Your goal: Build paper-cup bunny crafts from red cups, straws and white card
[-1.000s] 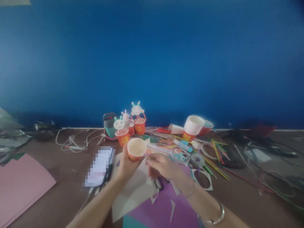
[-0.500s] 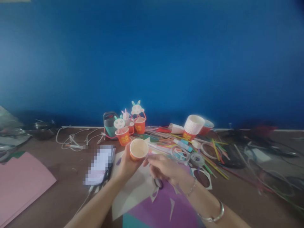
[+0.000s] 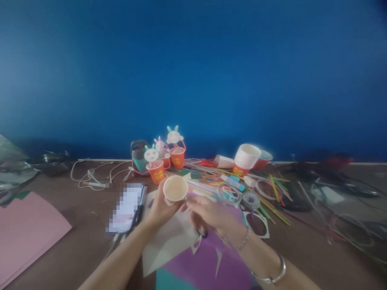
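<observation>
A paper cup [image 3: 175, 189] is tilted so that its pale inside faces me. My left hand [image 3: 159, 209] is wrapped round its left side and holds it above the sheets of paper. My right hand [image 3: 205, 213] is at the cup's right side, thumb and fingers pinched close to the wall. Whatever is between those fingertips is too small and blurred to name. Below the right hand a dark loop [image 3: 202, 233], perhaps a scissors handle, shows on the purple paper [image 3: 208, 266]. White paper [image 3: 169, 245] lies under the left wrist.
Behind the cup stand red cups with rabbit faces [image 3: 155, 171]. A stack of paper cups [image 3: 247, 157], tape rolls [image 3: 250, 200] and coloured sticks [image 3: 275, 189] are to the right. A phone [image 3: 125, 209] lies left, pink paper [image 3: 30, 237] farther left. A blue wall [image 3: 193, 80] rises behind.
The cup and my left hand have shifted slightly left, and the cup's opening now faces me a little more. My right hand keeps its pinch beside the cup.
</observation>
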Action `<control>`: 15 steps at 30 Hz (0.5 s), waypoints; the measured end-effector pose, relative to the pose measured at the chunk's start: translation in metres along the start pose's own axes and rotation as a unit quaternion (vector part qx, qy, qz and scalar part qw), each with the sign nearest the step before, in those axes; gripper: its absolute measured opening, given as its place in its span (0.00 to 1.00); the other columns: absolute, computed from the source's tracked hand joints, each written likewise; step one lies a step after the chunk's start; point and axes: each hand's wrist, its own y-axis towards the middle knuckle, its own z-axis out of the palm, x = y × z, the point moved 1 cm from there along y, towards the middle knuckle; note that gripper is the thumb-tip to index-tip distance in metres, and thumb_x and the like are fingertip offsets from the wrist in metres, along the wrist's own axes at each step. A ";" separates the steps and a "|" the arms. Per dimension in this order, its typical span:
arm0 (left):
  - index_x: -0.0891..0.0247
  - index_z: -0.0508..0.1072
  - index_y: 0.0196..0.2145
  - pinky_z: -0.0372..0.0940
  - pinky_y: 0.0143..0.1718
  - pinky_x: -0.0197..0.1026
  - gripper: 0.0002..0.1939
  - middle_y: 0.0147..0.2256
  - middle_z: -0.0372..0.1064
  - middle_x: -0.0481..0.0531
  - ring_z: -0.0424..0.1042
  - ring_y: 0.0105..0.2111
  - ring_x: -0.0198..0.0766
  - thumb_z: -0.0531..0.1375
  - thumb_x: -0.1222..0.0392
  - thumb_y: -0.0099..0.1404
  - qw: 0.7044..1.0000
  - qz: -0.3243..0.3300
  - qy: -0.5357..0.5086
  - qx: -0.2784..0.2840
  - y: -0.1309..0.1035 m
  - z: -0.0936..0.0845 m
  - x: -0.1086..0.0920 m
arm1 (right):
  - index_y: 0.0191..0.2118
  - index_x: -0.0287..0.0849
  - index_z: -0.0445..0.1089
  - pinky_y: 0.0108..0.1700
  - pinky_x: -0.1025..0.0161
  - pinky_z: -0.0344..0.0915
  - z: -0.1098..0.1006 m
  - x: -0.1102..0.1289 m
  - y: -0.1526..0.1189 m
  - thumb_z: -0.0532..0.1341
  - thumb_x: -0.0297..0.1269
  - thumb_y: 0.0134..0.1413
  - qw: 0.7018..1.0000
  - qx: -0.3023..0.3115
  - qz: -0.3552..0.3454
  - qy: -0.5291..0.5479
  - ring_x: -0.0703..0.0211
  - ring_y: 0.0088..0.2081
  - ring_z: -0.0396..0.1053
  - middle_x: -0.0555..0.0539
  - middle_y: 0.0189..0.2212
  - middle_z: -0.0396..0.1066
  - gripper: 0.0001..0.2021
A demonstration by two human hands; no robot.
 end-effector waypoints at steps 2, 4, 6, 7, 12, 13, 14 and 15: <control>0.60 0.58 0.54 0.65 0.48 0.48 0.34 0.49 0.65 0.58 0.70 0.47 0.46 0.67 0.56 0.53 1.000 0.009 0.006 0.005 0.000 -0.001 0.003 | 0.36 0.39 0.67 0.12 0.73 0.46 0.002 0.000 0.000 0.52 0.44 0.57 1.000 -0.005 0.014 -0.006 0.71 0.10 0.54 0.56 0.12 0.65 0.14; 0.60 0.57 0.54 0.64 0.49 0.49 0.34 0.49 0.64 0.58 0.69 0.47 0.46 0.67 0.56 0.53 1.000 0.013 0.009 0.006 0.000 -0.002 0.004 | 0.35 0.40 0.66 0.12 0.73 0.45 0.003 0.000 0.000 0.51 0.43 0.58 1.000 -0.019 0.021 -0.006 0.71 0.10 0.54 0.56 0.12 0.65 0.12; 0.59 0.57 0.53 0.64 0.48 0.48 0.33 0.48 0.63 0.57 0.69 0.47 0.45 0.67 0.56 0.53 1.000 0.014 0.010 0.008 0.000 -0.003 0.004 | 0.35 0.41 0.66 0.12 0.73 0.45 0.004 0.000 0.000 0.51 0.42 0.59 0.999 -0.029 0.027 -0.003 0.71 0.11 0.54 0.56 0.12 0.65 0.11; 0.59 0.57 0.53 0.64 0.48 0.48 0.33 0.48 0.63 0.57 0.68 0.47 0.45 0.67 0.56 0.53 1.000 0.013 0.010 0.009 0.000 -0.003 0.003 | 0.35 0.41 0.65 0.12 0.73 0.45 0.005 0.000 0.000 0.51 0.41 0.59 0.999 -0.028 0.032 -0.003 0.71 0.11 0.54 0.56 0.12 0.64 0.11; 0.60 0.57 0.53 0.65 0.48 0.48 0.33 0.47 0.64 0.57 0.69 0.46 0.45 0.67 0.56 0.53 1.000 0.009 0.012 0.008 0.000 -0.002 0.002 | 0.35 0.41 0.65 0.12 0.72 0.43 0.005 -0.001 0.001 0.52 0.42 0.58 0.999 -0.020 0.034 0.001 0.71 0.10 0.52 0.57 0.11 0.63 0.11; 0.60 0.57 0.53 0.65 0.47 0.48 0.33 0.47 0.64 0.57 0.69 0.46 0.45 0.67 0.56 0.53 1.000 0.006 0.010 0.009 -0.001 -0.002 0.002 | 0.35 0.41 0.66 0.13 0.72 0.43 0.005 -0.001 0.001 0.52 0.43 0.58 0.999 -0.024 0.032 0.003 0.71 0.10 0.51 0.57 0.11 0.63 0.11; 0.60 0.57 0.53 0.65 0.47 0.47 0.33 0.47 0.64 0.57 0.69 0.46 0.45 0.67 0.56 0.53 1.000 0.004 0.009 0.009 -0.001 -0.001 0.002 | 0.35 0.41 0.66 0.13 0.72 0.44 0.005 -0.002 0.002 0.53 0.43 0.57 0.999 -0.026 0.030 0.006 0.71 0.10 0.51 0.57 0.12 0.63 0.11; 0.60 0.57 0.52 0.65 0.47 0.47 0.33 0.47 0.65 0.56 0.69 0.45 0.45 0.67 0.55 0.53 1.000 0.001 0.008 0.008 -0.001 -0.001 0.002 | 0.34 0.41 0.66 0.14 0.72 0.43 0.006 -0.002 0.002 0.53 0.43 0.57 0.999 -0.029 0.027 0.010 0.71 0.11 0.51 0.57 0.12 0.62 0.11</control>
